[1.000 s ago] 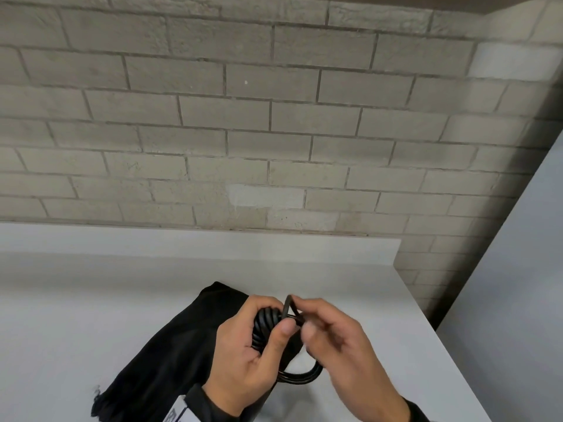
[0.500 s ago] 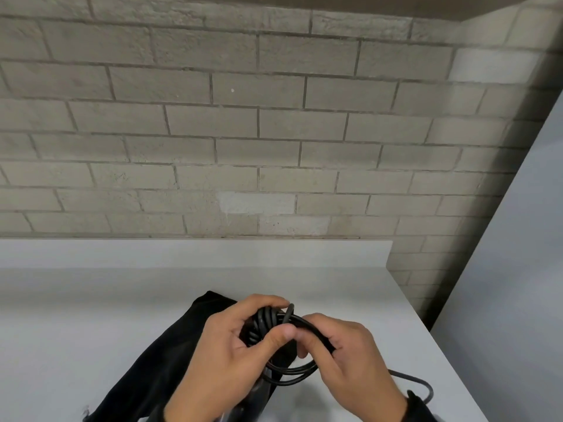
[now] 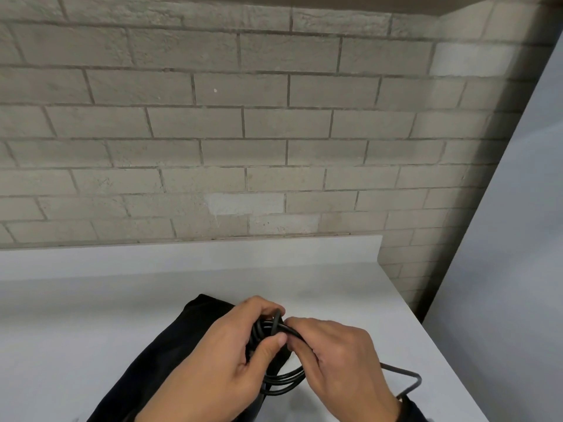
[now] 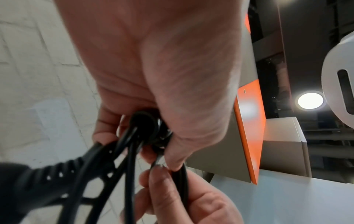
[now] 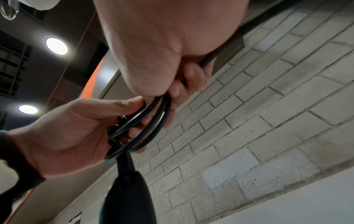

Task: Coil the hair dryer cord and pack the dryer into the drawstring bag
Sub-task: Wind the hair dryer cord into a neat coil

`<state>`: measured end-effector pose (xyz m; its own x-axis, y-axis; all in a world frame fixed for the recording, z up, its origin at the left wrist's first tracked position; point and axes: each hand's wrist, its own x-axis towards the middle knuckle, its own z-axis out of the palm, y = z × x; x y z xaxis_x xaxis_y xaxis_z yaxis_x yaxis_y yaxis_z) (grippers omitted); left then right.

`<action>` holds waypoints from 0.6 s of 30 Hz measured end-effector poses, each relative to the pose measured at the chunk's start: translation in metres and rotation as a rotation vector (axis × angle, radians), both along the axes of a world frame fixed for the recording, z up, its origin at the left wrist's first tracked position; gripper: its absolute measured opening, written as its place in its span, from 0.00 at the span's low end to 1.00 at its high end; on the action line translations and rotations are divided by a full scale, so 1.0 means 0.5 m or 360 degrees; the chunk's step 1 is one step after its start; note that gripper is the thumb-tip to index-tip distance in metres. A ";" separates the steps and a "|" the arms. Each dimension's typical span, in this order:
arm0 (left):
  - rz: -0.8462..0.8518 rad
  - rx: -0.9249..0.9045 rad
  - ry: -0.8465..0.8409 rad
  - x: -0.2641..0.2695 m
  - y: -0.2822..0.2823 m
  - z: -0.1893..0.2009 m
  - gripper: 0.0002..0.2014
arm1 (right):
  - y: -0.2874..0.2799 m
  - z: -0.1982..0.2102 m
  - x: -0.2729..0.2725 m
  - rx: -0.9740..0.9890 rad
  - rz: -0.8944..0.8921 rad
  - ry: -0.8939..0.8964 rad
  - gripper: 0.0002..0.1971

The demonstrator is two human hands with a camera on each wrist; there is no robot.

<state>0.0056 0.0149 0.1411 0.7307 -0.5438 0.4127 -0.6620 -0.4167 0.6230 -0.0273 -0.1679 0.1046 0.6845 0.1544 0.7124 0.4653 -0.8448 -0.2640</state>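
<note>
My left hand [image 3: 243, 345] grips a bundle of coiled black cord [image 3: 281, 380], its loops hanging below my thumb. My right hand [image 3: 329, 351] pinches a strand of the same cord [image 4: 180, 178] beside the left thumb, and a free length of cord [image 3: 405, 376] trails off behind its wrist. The black drawstring bag [image 3: 170, 351] lies flat on the white counter [image 3: 76, 330] under my left hand. In the right wrist view the dark dryer handle [image 5: 128, 195] hangs below the coil [image 5: 138, 128]. The dryer body is hidden.
A grey brick wall [image 3: 243, 132] rises behind the counter's low backsplash. The counter's right edge [image 3: 426, 339] runs diagonally close to my right hand, with a pale panel [image 3: 518, 269] beyond it. Bare counter lies to the left.
The right hand has carried the strand down and round the bundle, closing in against the left thumb. A loose length of cord now shows behind the right wrist.
</note>
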 end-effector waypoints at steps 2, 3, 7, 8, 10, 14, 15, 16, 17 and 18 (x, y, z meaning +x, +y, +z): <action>0.0000 -0.0050 -0.0010 0.001 -0.004 -0.003 0.10 | 0.002 -0.002 -0.001 -0.0001 -0.0033 0.0001 0.20; 0.0001 -0.0079 -0.0015 0.002 -0.006 -0.006 0.10 | 0.003 -0.002 -0.001 0.0008 -0.0045 0.0007 0.20; -0.0047 -0.0230 -0.0015 -0.003 -0.015 -0.020 0.12 | -0.005 0.008 -0.003 0.0001 -0.0024 0.0084 0.12; -0.0046 -0.0263 -0.0021 -0.003 -0.018 -0.026 0.11 | -0.008 0.012 -0.005 0.0007 0.0012 0.0123 0.08; -0.0059 -0.0335 -0.0020 -0.005 -0.023 -0.036 0.10 | -0.013 0.021 -0.009 0.0050 0.0107 0.0207 0.04; -0.0095 -0.0445 -0.0054 -0.008 -0.037 -0.049 0.09 | -0.014 0.028 -0.010 0.0274 0.0293 0.0378 0.04; -0.0086 -0.0462 -0.0068 -0.007 -0.039 -0.052 0.08 | -0.011 0.024 -0.010 0.0353 0.0329 0.0402 0.04; -0.0066 -0.0471 -0.0088 -0.005 -0.040 -0.054 0.06 | -0.007 0.021 -0.011 0.0442 0.0364 0.0429 0.03; -0.0038 -0.0470 -0.0112 -0.003 -0.039 -0.057 0.05 | -0.003 0.017 -0.014 0.0543 0.0395 0.0454 0.03; -0.0009 -0.0466 -0.0131 0.000 -0.038 -0.060 0.05 | 0.001 0.010 -0.017 0.0651 0.0406 0.0471 0.06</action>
<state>0.0056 -0.0040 0.1111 0.6856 -0.3968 0.6103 -0.7170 -0.2232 0.6604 -0.0358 -0.1673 0.1097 0.8414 0.0927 0.5324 0.4977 -0.5166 -0.6967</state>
